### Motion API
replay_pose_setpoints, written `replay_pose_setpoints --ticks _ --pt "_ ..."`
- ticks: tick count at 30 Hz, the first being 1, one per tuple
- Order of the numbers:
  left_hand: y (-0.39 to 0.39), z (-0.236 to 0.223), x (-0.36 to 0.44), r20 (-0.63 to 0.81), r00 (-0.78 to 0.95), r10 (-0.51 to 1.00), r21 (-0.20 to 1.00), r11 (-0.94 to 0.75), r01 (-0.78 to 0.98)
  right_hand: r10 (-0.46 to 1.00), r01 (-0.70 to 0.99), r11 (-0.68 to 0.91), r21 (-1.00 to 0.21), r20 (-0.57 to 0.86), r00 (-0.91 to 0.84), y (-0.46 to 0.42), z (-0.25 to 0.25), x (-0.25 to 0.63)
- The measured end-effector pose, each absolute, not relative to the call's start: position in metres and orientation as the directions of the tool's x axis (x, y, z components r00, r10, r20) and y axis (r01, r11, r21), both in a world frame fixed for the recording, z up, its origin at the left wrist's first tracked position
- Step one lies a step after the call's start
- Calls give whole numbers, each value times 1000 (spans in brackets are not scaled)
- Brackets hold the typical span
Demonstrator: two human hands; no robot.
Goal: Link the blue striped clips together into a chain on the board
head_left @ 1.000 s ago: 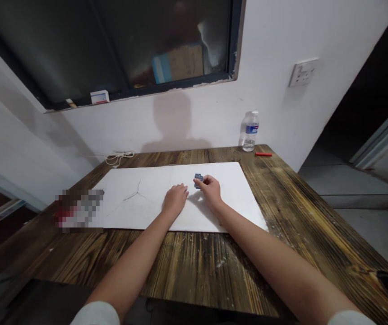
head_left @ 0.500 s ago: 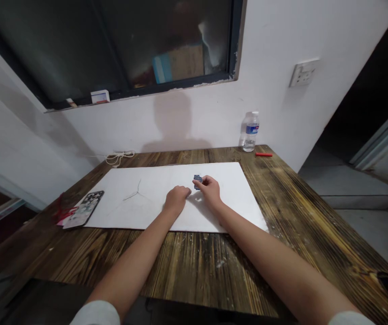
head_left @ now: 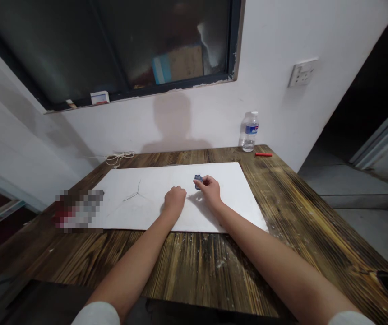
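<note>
1. Blue piece (head_left: 198,182): small, its markings too fine to read; above the far half of the sheet, right of centre, pinched in the right hand. Whether it touches the sheet cannot be told.
2. Right hand (head_left: 210,191): fingertips (head_left: 205,180) and thumb closed on the piece, grasping it.
3. Left hand (head_left: 175,201): fingers curled, grasping nothing; over the sheet, near the right hand and apart from the piece.
4. White sheet (head_left: 223,174): lying flat on a wooden table (head_left: 187,271); thin Y-shaped line (head_left: 135,194) marked left of the hands.
5. Far table edge: water bottle (head_left: 250,132), red stick (head_left: 263,154) and white cord (head_left: 119,158), all off the sheet.
6. Blurred object (head_left: 79,210): against the sheet's left edge, too obscured to name.
7. Wall: socket (head_left: 302,73) at right; window (head_left: 113,45) above, small box (head_left: 99,97) on its sill.
</note>
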State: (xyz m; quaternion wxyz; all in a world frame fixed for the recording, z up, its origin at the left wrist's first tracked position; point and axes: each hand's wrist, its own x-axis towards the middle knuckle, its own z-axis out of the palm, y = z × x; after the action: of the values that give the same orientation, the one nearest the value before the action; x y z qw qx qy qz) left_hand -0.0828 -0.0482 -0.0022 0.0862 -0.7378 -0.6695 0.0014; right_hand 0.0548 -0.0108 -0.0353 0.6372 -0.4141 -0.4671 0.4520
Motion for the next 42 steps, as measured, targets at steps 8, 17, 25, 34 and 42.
replay_pose_setpoints --ticks 8,17,25,34,42 --pt "-51 5 -93 39 259 965 -112 -253 961 969 -202 228 -952 201 145 -9 -36 54" --pt "-48 0 -91 43 266 963 -189 -254 949 970 -204 221 -954 194 146 -11 -32 54" --pt "-51 3 -90 80 251 965 -161 -236 958 970 -194 213 -957 184 158 -11 -34 54" --pt "-44 -8 -97 263 61 963 88 -86 992 978 -225 192 -955 167 124 -11 -34 55" --pt "-28 -21 -117 302 -151 941 536 -37 843 985 -273 159 -949 132 115 -11 -33 54"
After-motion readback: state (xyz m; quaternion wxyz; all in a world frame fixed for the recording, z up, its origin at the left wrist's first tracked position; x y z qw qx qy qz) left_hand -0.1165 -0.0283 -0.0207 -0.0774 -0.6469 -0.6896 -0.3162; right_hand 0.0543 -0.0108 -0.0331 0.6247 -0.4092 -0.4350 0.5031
